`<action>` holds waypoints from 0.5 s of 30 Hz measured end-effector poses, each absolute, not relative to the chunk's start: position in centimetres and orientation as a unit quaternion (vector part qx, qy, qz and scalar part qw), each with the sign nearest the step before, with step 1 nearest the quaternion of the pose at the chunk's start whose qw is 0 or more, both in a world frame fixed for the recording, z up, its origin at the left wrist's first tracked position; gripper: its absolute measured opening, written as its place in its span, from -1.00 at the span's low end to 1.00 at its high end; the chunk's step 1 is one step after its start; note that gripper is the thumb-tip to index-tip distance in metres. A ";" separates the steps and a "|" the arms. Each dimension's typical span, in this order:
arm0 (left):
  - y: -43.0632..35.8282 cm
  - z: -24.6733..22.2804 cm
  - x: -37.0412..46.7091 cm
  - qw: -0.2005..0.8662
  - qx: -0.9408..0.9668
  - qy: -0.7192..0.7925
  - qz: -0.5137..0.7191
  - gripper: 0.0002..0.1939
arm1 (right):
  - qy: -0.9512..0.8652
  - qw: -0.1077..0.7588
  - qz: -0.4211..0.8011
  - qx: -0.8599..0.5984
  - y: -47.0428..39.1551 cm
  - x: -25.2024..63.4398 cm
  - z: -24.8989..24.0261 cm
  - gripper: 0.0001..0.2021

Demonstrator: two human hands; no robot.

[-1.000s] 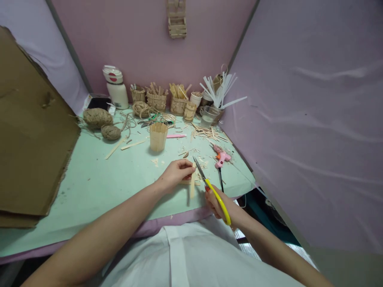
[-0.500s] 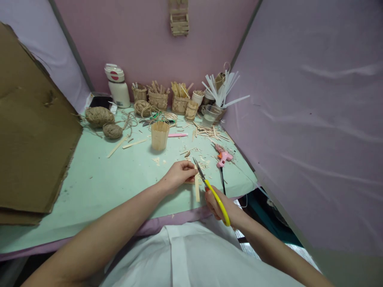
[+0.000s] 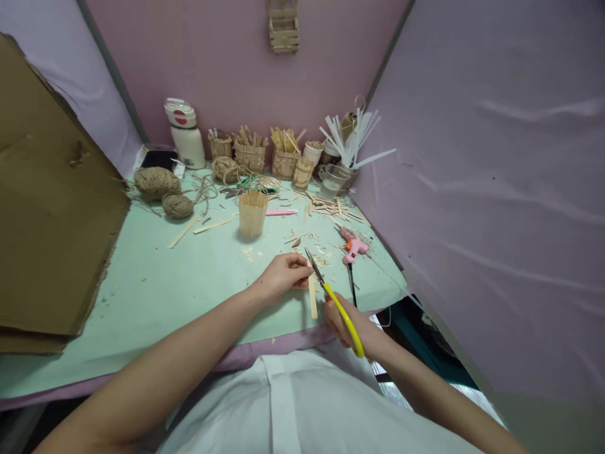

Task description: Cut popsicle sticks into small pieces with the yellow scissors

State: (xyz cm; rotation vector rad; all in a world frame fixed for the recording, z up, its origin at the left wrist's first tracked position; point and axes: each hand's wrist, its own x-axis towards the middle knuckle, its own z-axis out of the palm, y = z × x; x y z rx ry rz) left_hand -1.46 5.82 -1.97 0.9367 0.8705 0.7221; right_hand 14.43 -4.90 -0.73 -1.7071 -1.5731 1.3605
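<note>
My left hand [image 3: 287,276] pinches a flat pale wooden stick [image 3: 312,299] near its upper end, close to the table's front edge. Closed round the handles of yellow-handled scissors [image 3: 347,325] is my right hand [image 3: 347,321]. The scissors' blades point up and away, lying right against the stick beside my left fingertips; whether they are cutting into it I cannot tell. Beyond my hands stands a cup made of wooden slats [image 3: 253,215]. Small wood shavings [image 3: 321,255] lie scattered around the blade tips.
A pink glue gun [image 3: 354,247] with a black cord rests at the right. Twine balls [image 3: 157,183], a white bottle [image 3: 188,140] and stick-filled containers [image 3: 249,156] line the back. Cut sticks [image 3: 335,208] lie behind the glue gun. Cardboard [image 3: 57,195] stands at the left.
Almost nothing differs. The lower end of the stick has shifted very slightly to the right; both hands and the scissors keep practically the same place.
</note>
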 end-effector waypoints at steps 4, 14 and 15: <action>5.8 -2.0 -1.5 0.741 0.428 0.397 0.330 -0.79 | -0.576 0.218 0.486 -0.620 -4.8 14.4 -0.4 -0.57; 5.8 -1.7 -1.4 0.743 0.423 0.400 0.329 -0.79 | -0.566 0.224 0.495 -0.620 -5.0 14.2 -0.3 -0.57; 5.7 -1.8 -1.4 0.744 0.422 0.400 0.329 -0.80 | -0.564 0.226 0.493 -0.623 -5.0 14.2 -0.4 -0.56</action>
